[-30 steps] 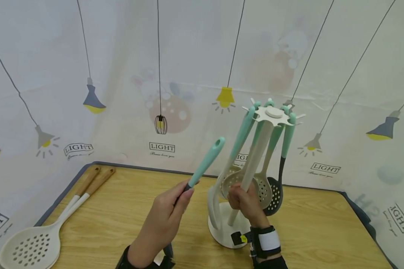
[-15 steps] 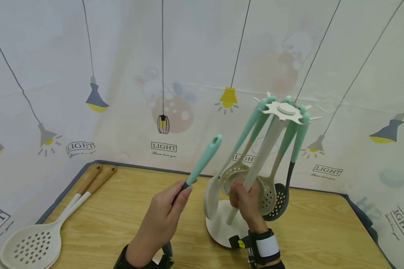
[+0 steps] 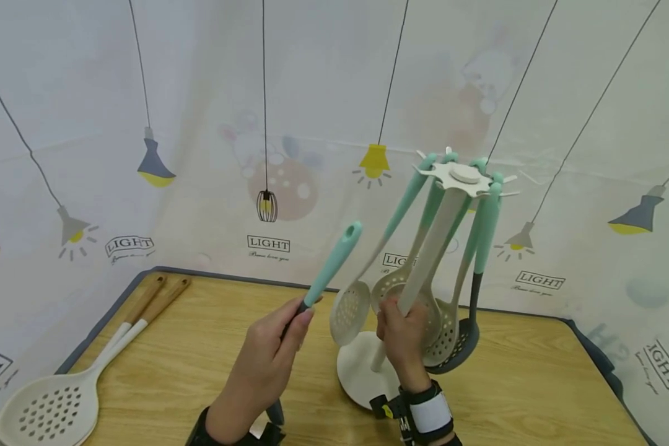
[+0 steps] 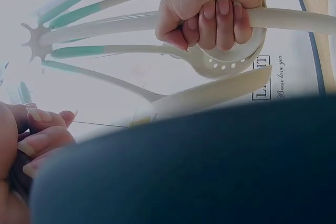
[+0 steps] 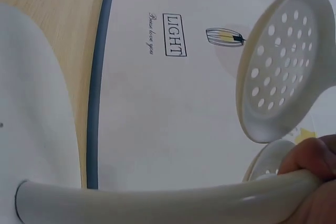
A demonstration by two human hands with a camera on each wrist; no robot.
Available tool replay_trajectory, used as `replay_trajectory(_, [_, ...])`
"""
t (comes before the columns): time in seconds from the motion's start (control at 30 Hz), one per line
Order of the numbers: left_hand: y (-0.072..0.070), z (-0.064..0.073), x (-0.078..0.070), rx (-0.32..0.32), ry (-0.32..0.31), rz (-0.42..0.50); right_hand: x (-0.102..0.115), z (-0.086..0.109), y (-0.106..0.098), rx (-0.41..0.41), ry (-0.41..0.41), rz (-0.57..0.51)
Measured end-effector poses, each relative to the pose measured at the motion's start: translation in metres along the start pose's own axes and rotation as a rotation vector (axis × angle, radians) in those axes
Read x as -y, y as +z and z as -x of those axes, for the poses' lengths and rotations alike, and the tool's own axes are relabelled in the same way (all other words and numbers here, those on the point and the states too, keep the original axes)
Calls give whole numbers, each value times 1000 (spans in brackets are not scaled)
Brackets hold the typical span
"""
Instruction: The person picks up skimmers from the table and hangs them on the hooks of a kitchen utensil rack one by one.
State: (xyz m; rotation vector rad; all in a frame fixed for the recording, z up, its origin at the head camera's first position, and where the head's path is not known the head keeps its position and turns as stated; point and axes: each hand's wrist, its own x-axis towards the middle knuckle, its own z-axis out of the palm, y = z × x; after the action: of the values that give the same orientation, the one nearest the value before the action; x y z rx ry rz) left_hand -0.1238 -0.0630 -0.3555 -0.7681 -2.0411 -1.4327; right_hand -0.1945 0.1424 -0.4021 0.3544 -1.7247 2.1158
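My left hand (image 3: 264,362) grips a mint-handled kitchen utensil by its dark shaft, handle pointing up and right. Its dark head shows only in part below the wrist; a large blurred dark surface (image 4: 189,166) fills the bottom of the left wrist view. My right hand (image 3: 404,337) is wrapped round the pole of a white utensil stand (image 3: 432,254), which leans to the right. From its notched top hang several mint-handled utensils, among them a beige slotted spoon (image 3: 350,313) at left and a dark slotted ladle (image 3: 465,347) at right. The round base (image 3: 362,371) is low over the table; contact cannot be told.
Two white slotted turners with wooden handles (image 3: 50,409) lie overlapped at the table's left. The wooden table (image 3: 535,384) has a dark edge strip, and a printed lamp-pattern curtain (image 3: 323,93) stands behind and at the sides.
The stand's top has turned, swinging the hanging utensils round: the slotted spoon at left now faces me, and the dark ladle shows edge-on. My left hand has shifted slightly left with its utensil.
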Motion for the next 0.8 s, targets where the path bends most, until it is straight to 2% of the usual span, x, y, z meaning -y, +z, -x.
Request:
replay_trajectory(0.2, [-4, -1, -1, -15, -10, -3, -5, 3, 8, -39, 35, 66])
replay_trajectory(0.43, [-6, -2, -2, -30, -39, 0, -9, 7, 13, -59, 7, 185])
replay_trajectory(0.57, [-7, -2, -2, -33, -64, 3, -11, 9, 15, -47, 15, 159])
replay_trajectory(0.67, [-7, -2, -1, -41, -55, -4, -12, 10, 15, -33, 33, 126])
replay_trajectory(0.8, [-7, -3, 1, -85, -34, -16, -14, 10, 15, -36, 58, 88])
